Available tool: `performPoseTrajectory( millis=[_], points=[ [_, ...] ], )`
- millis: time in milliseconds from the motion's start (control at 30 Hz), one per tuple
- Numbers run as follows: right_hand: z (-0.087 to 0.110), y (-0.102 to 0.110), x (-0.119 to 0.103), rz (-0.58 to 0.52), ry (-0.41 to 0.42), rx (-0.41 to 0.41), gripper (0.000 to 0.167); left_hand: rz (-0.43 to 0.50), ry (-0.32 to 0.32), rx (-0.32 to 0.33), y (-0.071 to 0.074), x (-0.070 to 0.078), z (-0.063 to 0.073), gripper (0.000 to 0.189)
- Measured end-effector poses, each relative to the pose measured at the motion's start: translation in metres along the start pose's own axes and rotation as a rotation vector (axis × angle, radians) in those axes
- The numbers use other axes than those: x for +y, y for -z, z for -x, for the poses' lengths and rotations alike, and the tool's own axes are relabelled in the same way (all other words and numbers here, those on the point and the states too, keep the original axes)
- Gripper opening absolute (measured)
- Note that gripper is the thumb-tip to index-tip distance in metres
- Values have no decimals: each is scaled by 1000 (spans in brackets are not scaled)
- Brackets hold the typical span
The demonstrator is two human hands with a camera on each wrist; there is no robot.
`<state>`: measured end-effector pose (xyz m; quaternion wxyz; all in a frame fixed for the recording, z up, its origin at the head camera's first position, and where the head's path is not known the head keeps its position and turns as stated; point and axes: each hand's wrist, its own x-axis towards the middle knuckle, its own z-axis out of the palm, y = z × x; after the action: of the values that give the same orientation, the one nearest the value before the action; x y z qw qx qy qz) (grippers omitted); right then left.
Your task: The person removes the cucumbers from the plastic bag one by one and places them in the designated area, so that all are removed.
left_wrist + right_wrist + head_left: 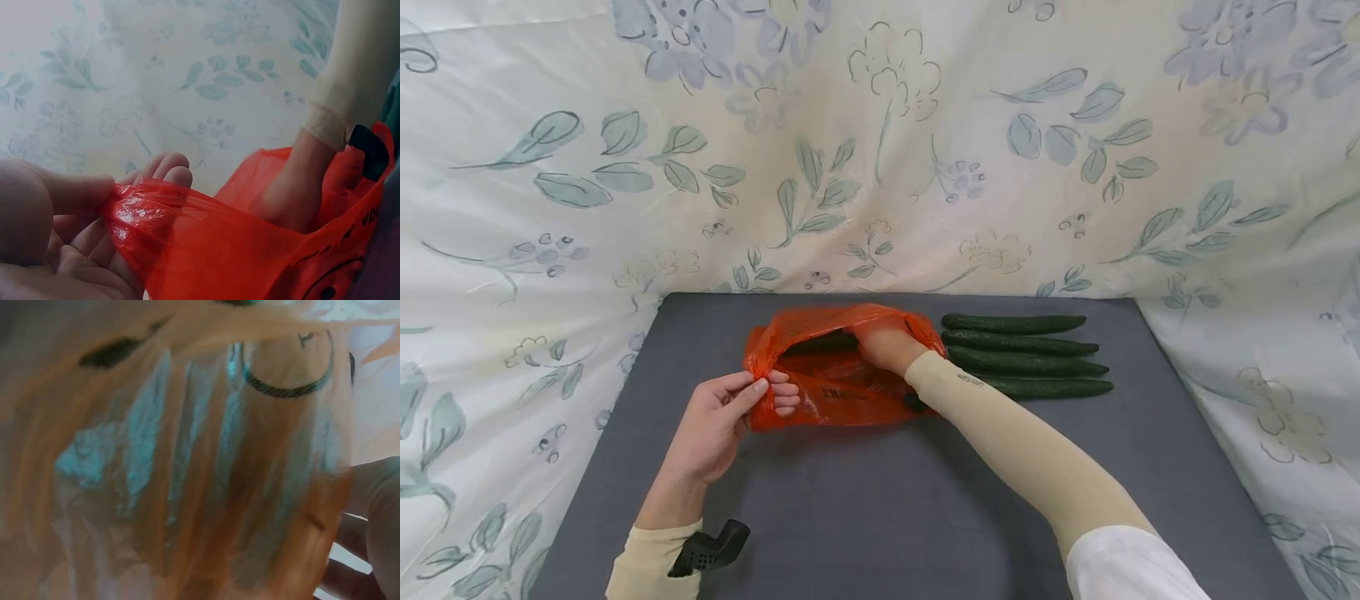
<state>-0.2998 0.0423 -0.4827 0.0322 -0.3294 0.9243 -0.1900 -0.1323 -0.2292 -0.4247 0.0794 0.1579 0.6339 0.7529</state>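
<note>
An orange-red plastic bag (842, 408) lies on its side with its mouth held up. My left hand (722, 417) pinches the left edge of the mouth between thumb and fingers; the left wrist view shows the bunched film (144, 212) there. My right hand (887, 343) reaches inside the bag, bent over the right end of a dark green cucumber (820, 343). Its fingertips are hidden. In the left wrist view the right hand (290, 197) is partly behind the red film. Bag film (187, 487) fills most of the right wrist view.
Several cucumbers (1026, 362) lie side by side just right of the bag, close to my right forearm. A dark grey tabletop (865, 517) is underneath. Floral cloth (880, 167) hangs behind and along both sides.
</note>
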Motion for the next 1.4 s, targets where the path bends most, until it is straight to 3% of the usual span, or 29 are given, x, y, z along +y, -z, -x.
performPoseTrajectory(
  millis=[267,433,533,767,1067,1400],
  points=[
    [6,2,-12,27,113,59,28,-3,10,28,3,-5,4,37],
    [3,1,-19,183,135,65,21,7,16,25,2,-6,2,39],
    [4,4,-23,256,113,67,18,6,10,27,1,-5,1,39],
    [8,15,-34,304,45,80,16,18,-2,7,0,-6,-2,36],
    [14,23,-51,405,62,126,19,26,2,9,2,-6,-3,34],
    [23,26,-61,425,22,113,18,-28,-3,92,1,0,0,34]
  ],
)
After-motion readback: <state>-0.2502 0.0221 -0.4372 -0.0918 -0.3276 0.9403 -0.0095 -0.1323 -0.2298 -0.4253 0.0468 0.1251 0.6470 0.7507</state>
